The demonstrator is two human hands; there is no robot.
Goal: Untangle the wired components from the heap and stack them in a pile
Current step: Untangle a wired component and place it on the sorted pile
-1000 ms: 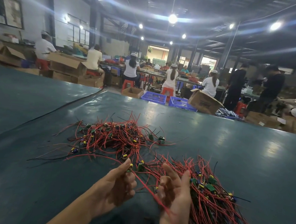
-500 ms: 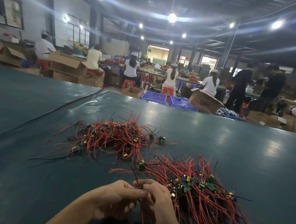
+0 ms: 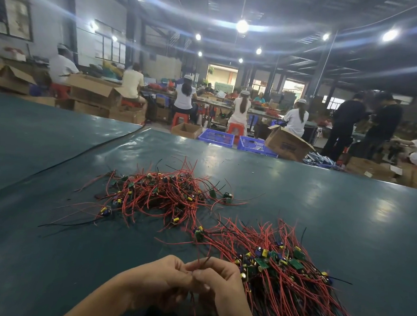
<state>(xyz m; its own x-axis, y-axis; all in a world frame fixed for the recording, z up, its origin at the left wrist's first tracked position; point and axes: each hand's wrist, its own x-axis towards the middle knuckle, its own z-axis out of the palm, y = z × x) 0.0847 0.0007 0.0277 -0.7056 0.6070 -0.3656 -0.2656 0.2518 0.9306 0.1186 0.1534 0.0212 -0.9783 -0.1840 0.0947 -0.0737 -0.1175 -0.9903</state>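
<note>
Hands: our left hand (image 3: 161,279) and right hand (image 3: 221,288) meet at the bottom edge with fingertips touching. Both pinch the same thin wire strands (image 3: 200,262). Our forearms are cut off by the frame.
Held strands: red and black ends stick up above our fingers, and a red length drops below our palms. We cannot see the board they belong to, because our fingers hide it.
Pile: the pile (image 3: 293,273) lies on the teal table (image 3: 345,215), just right of our right hand, with green boards and yellow-topped parts in its middle. Its near end runs out of frame.
Heap: the heap (image 3: 161,191) sits farther out and to the left, apart from the pile. It is a red tangle in which we cannot separate single pieces.
Beyond the table: we make out blue crates (image 3: 218,136), a cardboard box (image 3: 286,143) and seated workers (image 3: 242,106) with their backs to us, all of it blurred.
</note>
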